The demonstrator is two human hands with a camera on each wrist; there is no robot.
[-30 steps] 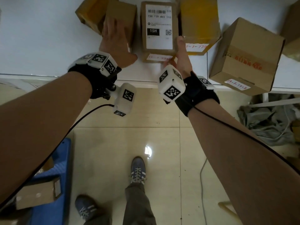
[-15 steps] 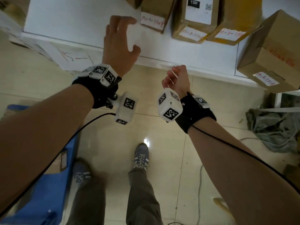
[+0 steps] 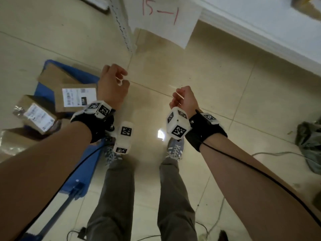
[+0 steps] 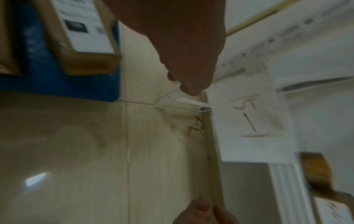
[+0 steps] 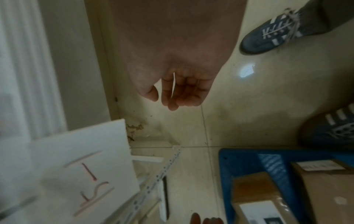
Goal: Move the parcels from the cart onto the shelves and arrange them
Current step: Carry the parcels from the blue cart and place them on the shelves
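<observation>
Glossy beige tile floor; lamp glare; grey heap, perhaps cloth, at right.

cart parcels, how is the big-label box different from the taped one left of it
The big-label box has a white label over most of its top. The taped box has a smaller label and shiny clear tape at one end, and lies further left. Both are brown cardboard on the blue cart.

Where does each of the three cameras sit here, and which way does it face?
Head: on the head, looking down at the floor; both forearms, left hand, right hand, legs, shoes.
Left wrist: along the left hand toward the paper sign and blue cart.
Right wrist: along the right hand; shoes show.
All three share the sign and the cart.
</observation>
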